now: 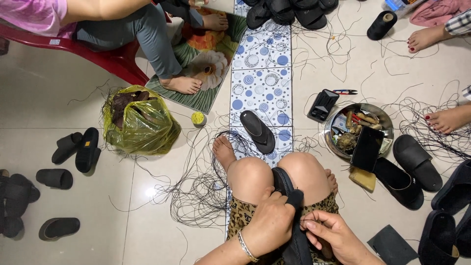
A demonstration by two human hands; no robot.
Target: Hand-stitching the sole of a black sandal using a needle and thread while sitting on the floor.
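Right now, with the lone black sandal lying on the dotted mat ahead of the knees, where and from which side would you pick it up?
Probably by the strap of the black sandal, reaching down from above on the knee side. It lies sole-down on the dotted mat, the strap arching up over the footbed, so fingers can hook under it. Loose black thread lies close beside it.

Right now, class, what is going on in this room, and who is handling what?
A person seated on the floor holds a black slipper between their knees: the left hand grips it and the right hand pinches its edge. Loose black thread lies tangled on the tiles. More black slippers are scattered around, with a metal bowl of bits and a yellow bag nearby. Other people sit close by.
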